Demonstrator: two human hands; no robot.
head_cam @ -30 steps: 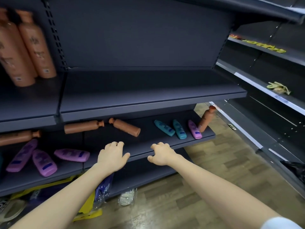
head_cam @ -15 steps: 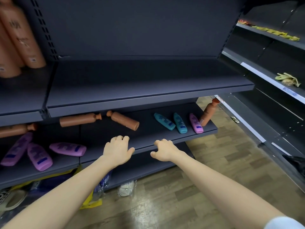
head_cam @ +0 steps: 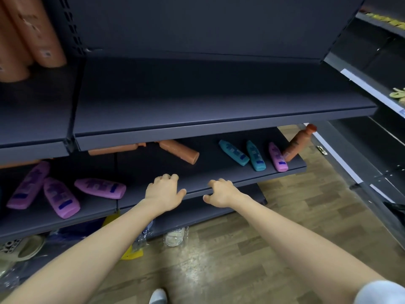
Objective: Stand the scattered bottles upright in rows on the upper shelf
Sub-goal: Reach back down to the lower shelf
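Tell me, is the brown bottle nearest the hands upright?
No, tipped: the brown bottle lies on its side on the lower shelf, base pointing right.

upper shelf (head_cam: 219, 99) + lower shelf (head_cam: 208, 167): plain dark slate grey, no pattern. Terracotta bottles (head_cam: 179, 151): orange-brown all over. Leaning bottle (head_cam: 295, 145): same body colour, dark print on the side, redder cap. Teal bottles (head_cam: 233, 152): teal with blue label marks. Purple bottles (head_cam: 61, 197): pink-violet, blue label blocks; small purple bottle (head_cam: 277, 157) same scheme. Floor (head_cam: 285, 216): wood-plank pattern, mixed browns. Sleeve (head_cam: 381, 292): white. Shelf-edge strip (head_cam: 368, 91): white.
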